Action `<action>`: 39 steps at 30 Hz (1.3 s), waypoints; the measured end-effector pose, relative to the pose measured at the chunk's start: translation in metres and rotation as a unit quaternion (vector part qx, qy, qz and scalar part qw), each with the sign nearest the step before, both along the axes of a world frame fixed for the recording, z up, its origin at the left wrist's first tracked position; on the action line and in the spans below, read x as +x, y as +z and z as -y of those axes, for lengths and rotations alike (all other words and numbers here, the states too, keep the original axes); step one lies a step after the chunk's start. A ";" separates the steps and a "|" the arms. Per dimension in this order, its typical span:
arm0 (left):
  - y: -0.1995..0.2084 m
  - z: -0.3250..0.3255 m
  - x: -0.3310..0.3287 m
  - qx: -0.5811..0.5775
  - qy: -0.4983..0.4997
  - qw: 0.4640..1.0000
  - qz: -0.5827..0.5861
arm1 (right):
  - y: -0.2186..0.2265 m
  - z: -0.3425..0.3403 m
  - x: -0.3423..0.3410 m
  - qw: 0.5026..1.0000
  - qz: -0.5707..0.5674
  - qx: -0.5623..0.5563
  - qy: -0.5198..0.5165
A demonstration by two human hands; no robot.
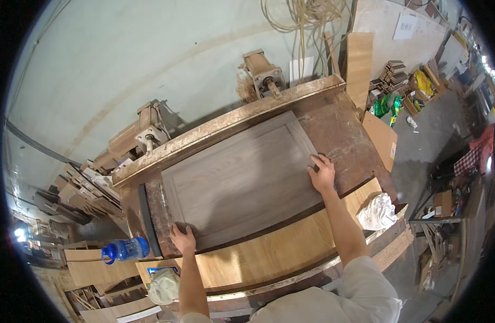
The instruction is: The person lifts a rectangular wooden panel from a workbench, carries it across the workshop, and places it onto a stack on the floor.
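Observation:
A grey wood-grain cabinet door with a raised frame lies flat on a worn brown metal table. My left hand holds its near left corner, thumb and fingers a little apart. At the right edge of the door, my right hand has its fingers bent over the frame. The undersides of both hands are hidden. Along the door's far side runs a long pale beam. A light wooden board lies along the near side, beneath my forearms.
Two metal cylinders stand behind the beam. A blue water bottle lies at the left, by a dark strip. White cloths rest at the near corners, one on the right. Stacked wood scraps stand at the far left.

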State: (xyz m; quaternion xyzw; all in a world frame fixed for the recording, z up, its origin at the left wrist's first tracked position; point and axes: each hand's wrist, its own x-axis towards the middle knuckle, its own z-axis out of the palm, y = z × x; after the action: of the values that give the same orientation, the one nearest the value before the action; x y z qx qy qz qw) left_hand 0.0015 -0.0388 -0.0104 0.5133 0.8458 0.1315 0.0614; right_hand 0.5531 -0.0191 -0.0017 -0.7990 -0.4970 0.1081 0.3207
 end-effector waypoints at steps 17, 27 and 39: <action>0.012 -0.067 0.014 0.006 -0.023 0.998 -0.057 | 0.012 -0.023 -0.003 0.997 0.051 -0.014 -0.061; 0.003 -0.058 0.011 0.150 -0.103 0.982 -0.057 | -0.005 -0.027 -0.011 0.992 0.088 0.048 -0.073; 0.005 -0.059 0.012 0.141 -0.092 0.985 -0.039 | 0.003 -0.026 -0.015 0.991 0.105 0.029 -0.078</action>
State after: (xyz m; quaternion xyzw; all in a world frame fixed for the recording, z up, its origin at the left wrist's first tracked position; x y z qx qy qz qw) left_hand 0.0138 0.0203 -0.0053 0.5971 0.7698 0.2232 -0.0325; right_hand 0.5384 0.0070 0.0013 -0.8328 -0.4671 -0.0164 0.2966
